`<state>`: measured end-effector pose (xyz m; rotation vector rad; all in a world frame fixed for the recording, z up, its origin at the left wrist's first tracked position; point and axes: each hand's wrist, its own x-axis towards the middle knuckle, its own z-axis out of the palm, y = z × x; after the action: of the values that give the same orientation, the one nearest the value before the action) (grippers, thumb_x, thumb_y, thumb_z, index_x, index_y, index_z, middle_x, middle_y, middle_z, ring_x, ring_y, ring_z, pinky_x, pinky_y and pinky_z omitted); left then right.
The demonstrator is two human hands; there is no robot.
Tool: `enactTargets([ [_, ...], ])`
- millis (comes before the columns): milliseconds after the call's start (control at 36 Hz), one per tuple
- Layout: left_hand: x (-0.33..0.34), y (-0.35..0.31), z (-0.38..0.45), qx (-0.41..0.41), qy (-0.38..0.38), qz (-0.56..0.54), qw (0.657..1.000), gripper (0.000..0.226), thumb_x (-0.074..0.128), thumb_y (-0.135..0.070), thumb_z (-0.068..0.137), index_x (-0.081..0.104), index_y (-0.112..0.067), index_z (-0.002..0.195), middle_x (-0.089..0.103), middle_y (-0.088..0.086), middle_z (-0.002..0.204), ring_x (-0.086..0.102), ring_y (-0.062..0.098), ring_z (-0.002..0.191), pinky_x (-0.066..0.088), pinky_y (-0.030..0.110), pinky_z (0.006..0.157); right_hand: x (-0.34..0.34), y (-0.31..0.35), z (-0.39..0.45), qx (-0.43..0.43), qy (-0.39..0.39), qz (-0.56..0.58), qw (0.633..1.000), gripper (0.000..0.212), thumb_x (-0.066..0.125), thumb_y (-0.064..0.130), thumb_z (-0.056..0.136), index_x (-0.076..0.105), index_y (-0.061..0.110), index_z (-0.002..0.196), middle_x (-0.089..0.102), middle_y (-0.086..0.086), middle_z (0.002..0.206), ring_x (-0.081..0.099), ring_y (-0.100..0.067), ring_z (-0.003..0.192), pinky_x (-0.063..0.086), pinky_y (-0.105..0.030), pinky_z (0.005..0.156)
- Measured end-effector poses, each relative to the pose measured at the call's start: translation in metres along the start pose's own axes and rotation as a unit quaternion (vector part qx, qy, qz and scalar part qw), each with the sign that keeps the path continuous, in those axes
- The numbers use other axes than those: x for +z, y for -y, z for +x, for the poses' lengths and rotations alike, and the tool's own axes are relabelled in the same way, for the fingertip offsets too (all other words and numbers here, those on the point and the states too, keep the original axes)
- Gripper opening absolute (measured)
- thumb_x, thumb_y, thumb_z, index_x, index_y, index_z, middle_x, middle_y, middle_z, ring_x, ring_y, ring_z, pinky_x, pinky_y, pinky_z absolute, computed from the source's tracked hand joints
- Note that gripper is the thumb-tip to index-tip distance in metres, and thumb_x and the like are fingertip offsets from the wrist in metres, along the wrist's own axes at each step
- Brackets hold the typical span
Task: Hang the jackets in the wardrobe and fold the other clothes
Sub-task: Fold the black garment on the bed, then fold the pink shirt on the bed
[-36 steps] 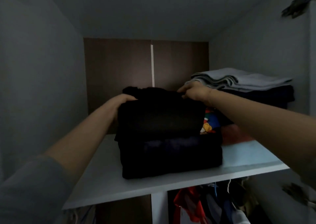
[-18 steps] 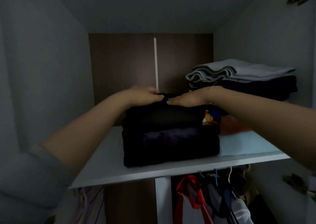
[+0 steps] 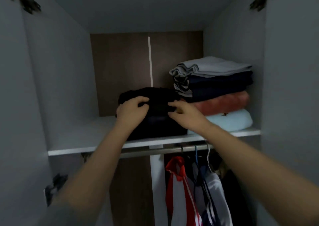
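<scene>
Clearly the folding part of the job was in hand, at its putting-away end: a stack of black folded clothes sat on the wardrobe shelf, toward the left of the middle, and both hands were on it. The left hand had its fingers curled over the top left of the stack, gripping the cloth; the right hand lay against the top right edge with fingers bent, though whether it pinched the fabric or merely touched it I could not tell (the light in there was poor). Next, I judged, the stack wanted squaring and a push back and to the right, until it sat just beside the other pile, and then both hands had to come away without dragging the top layer askew.

As to numbers: two piles on the shelf. The right-hand pile showed at least four layers: grey on top, dark blue beneath, a reddish one, and pale blue at the bottom. How many pieces made up the black stack I could not make out. Below the shelf ran one rail, and from it hung several clothes, red, white and dark, too bunched to count.
</scene>
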<state>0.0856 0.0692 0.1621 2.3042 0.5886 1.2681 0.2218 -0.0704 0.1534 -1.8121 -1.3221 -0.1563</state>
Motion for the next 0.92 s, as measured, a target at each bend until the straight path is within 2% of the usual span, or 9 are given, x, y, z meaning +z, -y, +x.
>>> enactTargets([
  [56, 0.01, -0.014, -0.052, -0.007, -0.027, -0.104, 0.994, 0.029, 0.054, -0.015, 0.092, 0.064, -0.033, 0.112, 0.06, -0.011, 0.121, 0.052, 0.005, 0.112, 0.037, 0.009, 0.086, -0.011, -0.007, -0.052, 0.014, -0.032, 0.132, 0.991, 0.038, 0.06, 0.024, 0.093, 0.058, 0.021, 0.131, 0.06, 0.003, 0.128, 0.053, -0.004, 0.119, 0.038, -0.01, 0.092],
  [139, 0.024, -0.047, -0.122, -0.053, 0.007, -0.187, 0.981, 0.031, 0.055, -0.01, 0.093, 0.063, -0.034, 0.11, 0.059, -0.016, 0.112, 0.054, -0.004, 0.102, 0.038, 0.004, 0.076, -0.035, -0.021, -0.133, 0.038, -0.053, 0.237, 0.969, 0.024, 0.059, 0.019, 0.094, 0.065, 0.023, 0.117, 0.066, 0.012, 0.111, 0.06, 0.014, 0.093, 0.042, -0.001, 0.076],
  [222, 0.03, -0.089, -0.183, -0.078, 0.056, -0.257, 0.962, 0.03, 0.053, -0.008, 0.094, 0.066, -0.027, 0.114, 0.063, -0.017, 0.109, 0.057, -0.017, 0.091, 0.042, -0.001, 0.071, -0.061, -0.03, -0.208, 0.051, -0.067, 0.279, 0.957, 0.024, 0.057, 0.002, 0.093, 0.068, 0.016, 0.109, 0.07, 0.007, 0.105, 0.062, 0.011, 0.09, 0.044, -0.004, 0.08],
  [278, 0.031, -0.117, -0.217, -0.088, 0.072, -0.286, 0.952, 0.03, 0.052, -0.006, 0.095, 0.066, -0.023, 0.116, 0.065, -0.013, 0.11, 0.058, -0.017, 0.09, 0.043, 0.0, 0.071, -0.078, -0.03, -0.252, 0.057, -0.075, 0.285, 0.954, 0.022, 0.055, 0.002, 0.094, 0.07, 0.014, 0.105, 0.071, 0.009, 0.103, 0.064, 0.007, 0.093, 0.045, -0.006, 0.082],
  [417, 0.038, -0.176, -0.293, -0.127, 0.135, -0.372, 0.909, 0.026, 0.054, -0.007, 0.095, 0.068, -0.02, 0.114, 0.071, -0.01, 0.108, 0.064, 0.0, 0.103, 0.049, 0.01, 0.081, -0.111, -0.019, -0.353, 0.106, -0.114, 0.304, 0.94, 0.021, 0.053, -0.001, 0.093, 0.072, 0.006, 0.099, 0.075, 0.004, 0.094, 0.066, 0.005, 0.085, 0.044, -0.004, 0.076],
  [528, 0.058, -0.212, -0.343, -0.166, 0.191, -0.431, 0.866, 0.026, 0.054, -0.003, 0.093, 0.066, -0.02, 0.109, 0.072, -0.005, 0.11, 0.064, 0.008, 0.108, 0.049, 0.023, 0.094, -0.13, -0.011, -0.435, 0.163, -0.176, 0.311, 0.92, 0.023, 0.051, 0.007, 0.094, 0.071, 0.007, 0.105, 0.075, -0.001, 0.099, 0.069, -0.009, 0.093, 0.051, -0.014, 0.08],
  [667, 0.084, -0.245, -0.409, -0.192, 0.295, -0.474, 0.807, 0.024, 0.054, -0.002, 0.092, 0.064, -0.021, 0.103, 0.074, -0.01, 0.1, 0.065, 0.006, 0.105, 0.049, 0.021, 0.088, -0.142, 0.008, -0.538, 0.216, -0.272, 0.273, 0.897, 0.028, 0.053, 0.027, 0.089, 0.074, 0.014, 0.103, 0.074, 0.001, 0.104, 0.068, -0.015, 0.1, 0.052, -0.025, 0.091],
  [778, 0.095, -0.262, -0.469, -0.201, 0.386, -0.488, 0.756, 0.025, 0.054, 0.0, 0.091, 0.066, -0.02, 0.1, 0.075, -0.008, 0.099, 0.067, 0.004, 0.101, 0.049, 0.023, 0.089, -0.138, 0.024, -0.621, 0.279, -0.333, 0.232, 0.87, 0.025, 0.051, 0.016, 0.096, 0.075, 0.021, 0.102, 0.073, 0.002, 0.107, 0.067, -0.015, 0.102, 0.052, -0.027, 0.091],
  [917, 0.096, -0.273, -0.549, -0.206, 0.493, -0.504, 0.678, 0.026, 0.052, 0.0, 0.091, 0.068, -0.019, 0.101, 0.074, -0.003, 0.102, 0.068, 0.01, 0.099, 0.049, 0.028, 0.087, -0.125, 0.06, -0.721, 0.352, -0.414, 0.179, 0.82, 0.029, 0.05, 0.012, 0.097, 0.073, 0.027, 0.107, 0.073, 0.0, 0.108, 0.068, -0.017, 0.103, 0.053, -0.023, 0.085],
])
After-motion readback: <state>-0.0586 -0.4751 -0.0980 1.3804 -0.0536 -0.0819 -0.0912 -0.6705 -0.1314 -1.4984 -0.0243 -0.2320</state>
